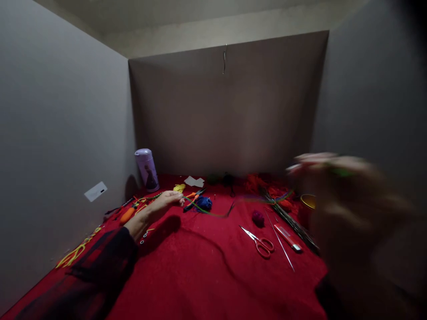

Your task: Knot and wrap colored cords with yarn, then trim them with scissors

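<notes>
My left hand point(172, 198) is closed in a pinch on a thin multicoloured cord point(213, 215), green near these fingers. The cord sags above the red cloth and rises on the right towards my right hand point(350, 182), which is large, close and smeared by motion. That hand looks curled, with a bit of green among its fingers; the exact grip is blurred. Beyond my left hand lie a ball of blue yarn point(204, 203), orange-handled pliers point(191, 195) and a yellow yarn bundle point(179, 188).
Red-handled scissors point(263, 246), a magenta yarn ball point(258, 218), a thin metal rod point(282, 244) and a red-and-white box cutter point(288, 238) lie on the red cloth point(200, 275). Dark stems point(293, 222) lie behind. A purple bottle point(147, 171) stands back left. Grey panels point(230, 115) enclose three sides.
</notes>
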`<state>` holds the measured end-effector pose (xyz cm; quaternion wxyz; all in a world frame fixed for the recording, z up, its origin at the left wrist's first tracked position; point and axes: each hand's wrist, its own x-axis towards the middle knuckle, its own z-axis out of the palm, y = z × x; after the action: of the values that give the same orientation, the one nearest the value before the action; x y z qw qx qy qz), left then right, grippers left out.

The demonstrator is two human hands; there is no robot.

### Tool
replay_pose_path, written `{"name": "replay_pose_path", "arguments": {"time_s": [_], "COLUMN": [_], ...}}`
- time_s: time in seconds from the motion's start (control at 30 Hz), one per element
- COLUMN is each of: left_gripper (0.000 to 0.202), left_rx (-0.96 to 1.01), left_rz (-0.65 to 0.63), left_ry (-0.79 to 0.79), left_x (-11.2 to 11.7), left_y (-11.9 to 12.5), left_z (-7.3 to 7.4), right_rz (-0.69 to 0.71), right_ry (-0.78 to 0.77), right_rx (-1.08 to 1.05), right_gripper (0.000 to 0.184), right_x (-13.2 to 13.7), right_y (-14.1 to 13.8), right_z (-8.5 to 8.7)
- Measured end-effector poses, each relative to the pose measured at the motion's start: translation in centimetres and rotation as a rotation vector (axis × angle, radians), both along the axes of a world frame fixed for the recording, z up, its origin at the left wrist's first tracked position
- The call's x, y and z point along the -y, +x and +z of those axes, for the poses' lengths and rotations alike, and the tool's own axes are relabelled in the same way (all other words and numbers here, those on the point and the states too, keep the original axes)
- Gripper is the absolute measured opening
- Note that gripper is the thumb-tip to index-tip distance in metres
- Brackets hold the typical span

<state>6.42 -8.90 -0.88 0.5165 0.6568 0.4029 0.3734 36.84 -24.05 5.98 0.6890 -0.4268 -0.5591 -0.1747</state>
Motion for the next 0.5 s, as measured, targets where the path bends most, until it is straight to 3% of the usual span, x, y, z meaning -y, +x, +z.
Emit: {"name": "replay_pose_path", "arguments": {"time_s": [0.1, 0.17, 0.23, 0.4, 0.5], "left_gripper": [0.024, 0.028, 0.032, 0.031, 0.031], "left_rx": [-0.073, -0.164, -0.258, -0.357, -0.362], "left_rz": [-0.078, -0.172, -0.269, -0.368, -0.353], "left_ry": [0.038, 0.108, 0.173, 0.271, 0.311], "left_x": [0.8, 1.7, 2.8, 4.6, 4.5], "left_y": [1.1, 2.1, 3.1, 5.2, 5.7], "left_z": [0.7, 1.3, 1.8, 1.7, 0.9], "right_rz": [0.297, 0.238, 0.245, 0.605, 0.608], "right_ry": [-0.527, -0.735, -0.771, -0.875, -0.955], "right_rx": [0.358, 0.457, 0.408, 0.063, -0.087], "right_gripper": [0.01, 0.015, 0.023, 0.026, 0.018], "right_x": [-1.5, -2.5, -3.1, -3.8, -4.3], "right_y": [-3.8, -5.8, -7.4, -9.4, -9.8], "right_z": [-2.6, -4.5, -5.9, -8.0, -9.5]}}
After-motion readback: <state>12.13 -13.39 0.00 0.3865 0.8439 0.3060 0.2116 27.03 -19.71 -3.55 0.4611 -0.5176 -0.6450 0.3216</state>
